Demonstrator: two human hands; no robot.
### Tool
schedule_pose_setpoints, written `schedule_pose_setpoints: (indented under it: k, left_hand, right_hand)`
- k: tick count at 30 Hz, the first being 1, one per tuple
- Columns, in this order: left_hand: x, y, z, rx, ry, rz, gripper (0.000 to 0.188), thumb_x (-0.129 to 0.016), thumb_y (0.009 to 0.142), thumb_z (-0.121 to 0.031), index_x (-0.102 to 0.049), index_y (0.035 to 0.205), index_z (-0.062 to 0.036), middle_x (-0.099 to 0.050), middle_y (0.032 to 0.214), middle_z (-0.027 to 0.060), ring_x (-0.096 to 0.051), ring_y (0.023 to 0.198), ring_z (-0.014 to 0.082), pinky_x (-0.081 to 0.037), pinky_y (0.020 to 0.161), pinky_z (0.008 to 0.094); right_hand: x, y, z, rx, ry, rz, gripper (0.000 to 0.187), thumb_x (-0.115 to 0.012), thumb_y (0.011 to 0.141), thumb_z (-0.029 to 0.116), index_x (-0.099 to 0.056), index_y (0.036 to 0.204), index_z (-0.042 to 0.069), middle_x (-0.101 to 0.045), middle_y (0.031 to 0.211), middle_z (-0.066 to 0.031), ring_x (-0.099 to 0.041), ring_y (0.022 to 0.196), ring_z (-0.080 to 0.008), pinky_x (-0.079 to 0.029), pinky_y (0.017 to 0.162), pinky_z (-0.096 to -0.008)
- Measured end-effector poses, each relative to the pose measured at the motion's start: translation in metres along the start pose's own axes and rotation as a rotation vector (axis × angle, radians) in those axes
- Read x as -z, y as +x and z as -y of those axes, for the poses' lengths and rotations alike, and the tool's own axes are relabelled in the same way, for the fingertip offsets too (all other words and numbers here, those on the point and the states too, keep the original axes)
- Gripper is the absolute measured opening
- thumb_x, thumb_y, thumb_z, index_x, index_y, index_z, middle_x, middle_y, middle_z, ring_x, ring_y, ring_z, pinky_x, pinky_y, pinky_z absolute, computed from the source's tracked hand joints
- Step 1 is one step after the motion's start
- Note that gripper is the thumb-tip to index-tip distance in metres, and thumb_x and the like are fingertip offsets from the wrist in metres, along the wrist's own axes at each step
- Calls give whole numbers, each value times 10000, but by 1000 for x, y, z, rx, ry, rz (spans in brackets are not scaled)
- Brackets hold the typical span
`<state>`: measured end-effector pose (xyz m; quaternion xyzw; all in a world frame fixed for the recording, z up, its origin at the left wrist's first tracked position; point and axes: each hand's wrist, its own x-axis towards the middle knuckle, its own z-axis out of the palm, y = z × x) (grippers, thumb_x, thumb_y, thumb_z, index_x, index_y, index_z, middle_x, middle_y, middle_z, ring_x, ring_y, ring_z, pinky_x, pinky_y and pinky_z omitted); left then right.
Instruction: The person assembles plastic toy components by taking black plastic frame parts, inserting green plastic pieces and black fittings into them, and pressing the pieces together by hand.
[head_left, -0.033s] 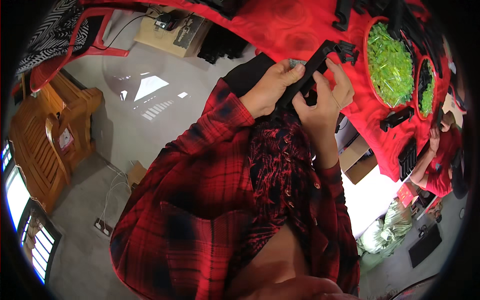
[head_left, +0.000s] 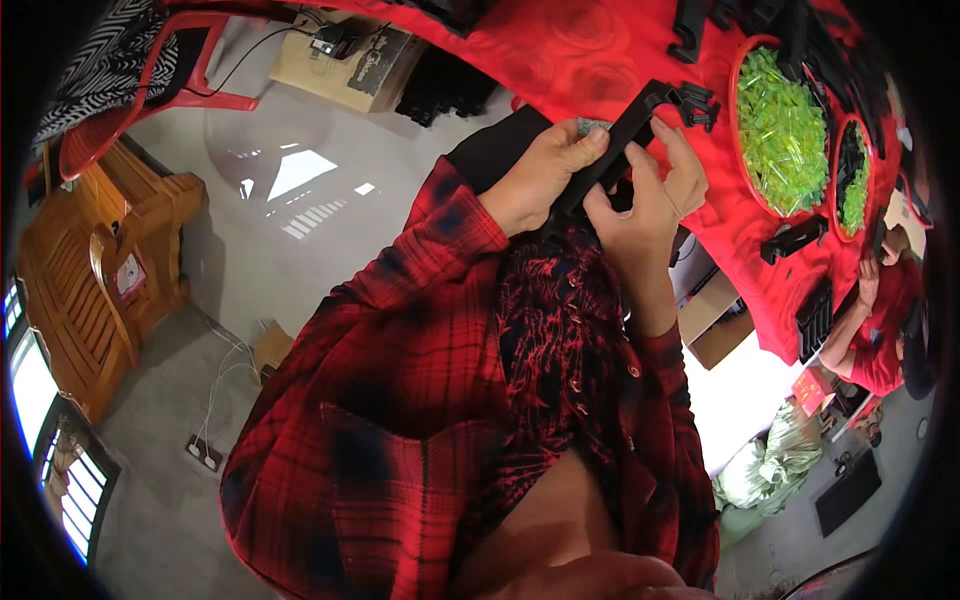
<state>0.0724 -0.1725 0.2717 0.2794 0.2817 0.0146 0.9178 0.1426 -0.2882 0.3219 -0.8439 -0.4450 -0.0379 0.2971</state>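
Observation:
A long black plastic bar (head_left: 622, 128) with a hooked far end lies slantwise between my hands, above my lap. My left hand (head_left: 550, 172) is closed round it, with the thumb pressed along its side. A small greyish patch shows by the left fingertips; I cannot make out what it is. On the other side my right hand (head_left: 660, 190) has its fingers bent against the bar, thumb below and fingertips above. Whether a small piece sits between those fingertips is hidden. Just past the bar's far end, several short black pieces (head_left: 697, 105) lie on the red-covered table (head_left: 590, 50).
To the right stand a red basin (head_left: 741, 150) of clear yellow-green pieces and a smaller red tray (head_left: 838, 205) of green and black ones. More black bars (head_left: 795, 238) lie around. A person in red (head_left: 885, 320) works at the far right. Cardboard boxes (head_left: 715, 320) stand below the table.

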Motion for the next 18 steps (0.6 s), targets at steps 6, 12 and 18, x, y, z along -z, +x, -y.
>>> schedule_pose_setpoints:
  k: [6,12,18]
  left_hand:
    - [9,-22,-7,-124,143,30,306,-502,1059,-283,-550,1237,-39,-625,1058,23,-603,944,100,-508,820,255]
    - [43,-62,-43,-20,239,-40,397,-509,1035,-363,-557,1238,-26,-650,995,30,-629,753,100,-513,618,236]
    - [57,-72,-52,97,110,1,466,-538,1014,-415,-563,1260,-20,-679,1048,93,-663,883,138,-546,760,251]
  right_hand:
    - [-3,-3,13,51,-1,69,468,-770,659,115,-643,1097,11,-494,1392,-115,-407,1296,-368,-269,1059,-486]
    - [13,-3,18,13,383,292,662,-761,768,104,-527,1385,52,-391,1490,-189,-448,1297,-347,-344,1086,-433]
    - [-12,-15,42,-112,648,259,607,-734,834,73,-503,1394,54,-434,1448,-168,-385,1375,-364,-378,1097,-446]
